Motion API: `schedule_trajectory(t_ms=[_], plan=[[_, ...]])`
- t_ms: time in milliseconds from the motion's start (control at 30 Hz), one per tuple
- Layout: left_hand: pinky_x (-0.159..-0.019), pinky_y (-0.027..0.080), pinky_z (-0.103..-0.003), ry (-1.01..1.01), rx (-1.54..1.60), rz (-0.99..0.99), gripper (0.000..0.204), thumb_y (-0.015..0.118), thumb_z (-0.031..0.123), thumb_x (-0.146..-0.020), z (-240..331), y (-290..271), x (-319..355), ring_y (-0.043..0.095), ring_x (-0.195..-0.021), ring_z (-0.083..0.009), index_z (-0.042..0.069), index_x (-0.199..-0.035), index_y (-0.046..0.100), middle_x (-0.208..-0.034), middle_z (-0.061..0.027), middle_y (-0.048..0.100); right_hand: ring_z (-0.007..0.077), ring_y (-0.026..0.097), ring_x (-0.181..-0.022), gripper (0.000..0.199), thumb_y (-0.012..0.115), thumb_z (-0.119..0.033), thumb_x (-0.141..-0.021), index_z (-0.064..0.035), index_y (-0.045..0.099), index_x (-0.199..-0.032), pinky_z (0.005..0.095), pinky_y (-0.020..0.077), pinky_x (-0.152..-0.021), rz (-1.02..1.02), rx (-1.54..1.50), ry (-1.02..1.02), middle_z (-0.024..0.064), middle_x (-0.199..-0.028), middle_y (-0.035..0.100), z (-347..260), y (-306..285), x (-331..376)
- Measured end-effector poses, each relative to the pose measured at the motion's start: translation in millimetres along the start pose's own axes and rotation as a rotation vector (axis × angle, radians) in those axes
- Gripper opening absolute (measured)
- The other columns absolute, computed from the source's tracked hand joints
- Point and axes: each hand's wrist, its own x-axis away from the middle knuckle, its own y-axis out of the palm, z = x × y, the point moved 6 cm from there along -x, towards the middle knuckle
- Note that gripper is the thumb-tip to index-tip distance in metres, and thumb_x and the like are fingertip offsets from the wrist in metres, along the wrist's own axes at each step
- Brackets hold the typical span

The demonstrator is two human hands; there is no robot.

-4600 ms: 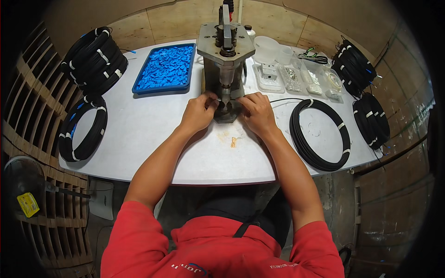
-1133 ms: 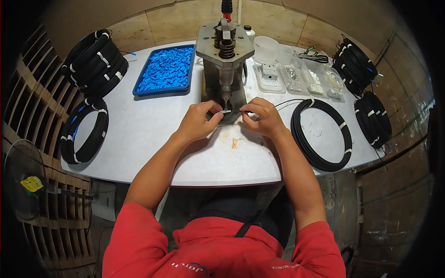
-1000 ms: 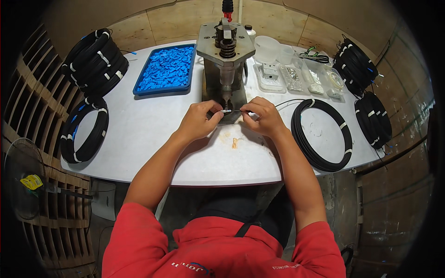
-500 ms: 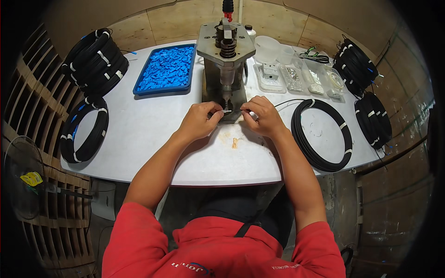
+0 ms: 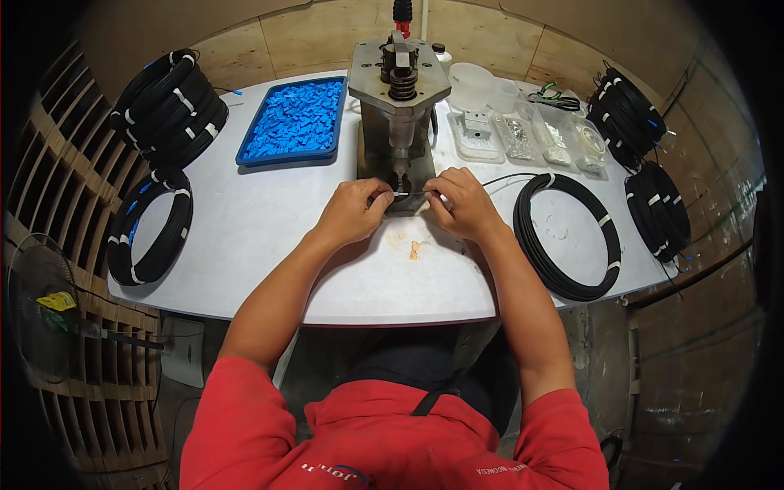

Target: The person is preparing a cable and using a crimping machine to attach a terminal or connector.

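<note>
Both my hands are at the base of a metal bench press (image 5: 398, 122), just below its ram. My left hand (image 5: 357, 210), fingers pinched, grips a small silvery-white piece (image 5: 400, 194) at the press's lower die. Opposite it, my right hand (image 5: 459, 202) pinches the thin end of a black cable (image 5: 508, 177). That cable leads back to a black cable coil (image 5: 606, 253) lying to the right. Between the two hands the thin cable end reaches toward the small piece; whether they touch is too small to tell.
A blue tray (image 5: 242, 160) full of small blue pieces lies left of the press. Black cable coils (image 5: 167, 106) are stacked at far left, another coil (image 5: 117, 253) nearer. Clear boxes (image 5: 523, 155) of small metal parts stand at right, with more coils (image 5: 625, 114) beyond.
My right hand has shifted slightly, and the thin cable end now shows stretched between the hands toward the small piece. My left hand stays almost in place.
</note>
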Motion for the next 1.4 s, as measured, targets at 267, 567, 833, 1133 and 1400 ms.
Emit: schedule_trajectory(t_ms=[267, 567, 833, 1133, 1400], plan=[[-0.08, 0.056, -0.043, -0.002, 0.013, 0.002, 0.026, 0.062, 0.019, -0.096, -0.3, 0.2, 0.0, 0.072, -0.086, -0.0395, -0.004, -0.099, 0.074, -0.094, -0.0226, 0.074, 0.0258, 0.059, -0.081, 0.014, 0.073, -0.002, -0.082, -0.0065, 0.067, -0.094, 0.0372, 0.044, -0.078, -0.019, 0.019, -0.011, 0.006, -0.084, 0.063, -3.0, 0.8, -0.6], [-0.077, 0.056, -0.043, 0.021, 0.013, 0.007, 0.025, 0.062, 0.019, -0.096, 1.4, -2.9, -1.2, 0.072, -0.083, -0.0385, -0.003, -0.098, 0.074, -0.093, -0.0225, 0.074, 0.0269, 0.059, -0.083, 0.015, 0.071, -0.002, -0.081, -0.0057, 0.064, -0.094, 0.0372, 0.0433, -0.079, -0.039, 0.039, 0.0, 0.0067, -0.084, 0.062, -4.5, 2.3, -2.6], [-0.069, 0.057, -0.037, -0.019, 0.024, -0.008, 0.022, 0.068, 0.018, -0.095, 0.5, -1.4, -0.1, 0.074, -0.08, -0.0262, -0.002, -0.1, 0.073, -0.09, -0.0163, 0.076, 0.025, 0.061, -0.086, 0.013, 0.073, -0.005, -0.083, -0.0077, 0.065, -0.093, 0.0371, 0.0438, -0.078, 0.001, 0.042, 0.008, 0.0048, -0.086, 0.063, -1.6, -0.4, -1.8], [-0.071, 0.056, -0.036, -0.004, 0.025, 0.04, 0.023, 0.069, 0.019, -0.094, 3.6, -3.7, -0.3, 0.074, -0.081, -0.0259, -0.002, -0.102, 0.073, -0.09, -0.017, 0.076, 0.0255, 0.062, -0.085, 0.021, 0.074, -0.002, -0.076, -0.0084, 0.063, -0.093, 0.0369, 0.0458, -0.078, -0.011, 0.019, -0.015, 0.0054, -0.087, 0.063, -2.2, -1.3, -1.3], [-0.076, 0.058, -0.035, -0.12, 0.081, -0.027, 0.027, 0.065, 0.021, -0.099, -7.2, 1.2, -1.3, 0.074, -0.081, -0.0229, -0.005, -0.1, 0.074, -0.086, -0.017, 0.076, 0.0282, 0.062, -0.085, 0.023, 0.074, 0.001, -0.075, -0.0076, 0.06, -0.091, 0.0385, 0.0479, -0.076, -0.002, 0.024, -0.046, 0.0073, -0.087, 0.063, -3.4, 0.1, -2.7]])
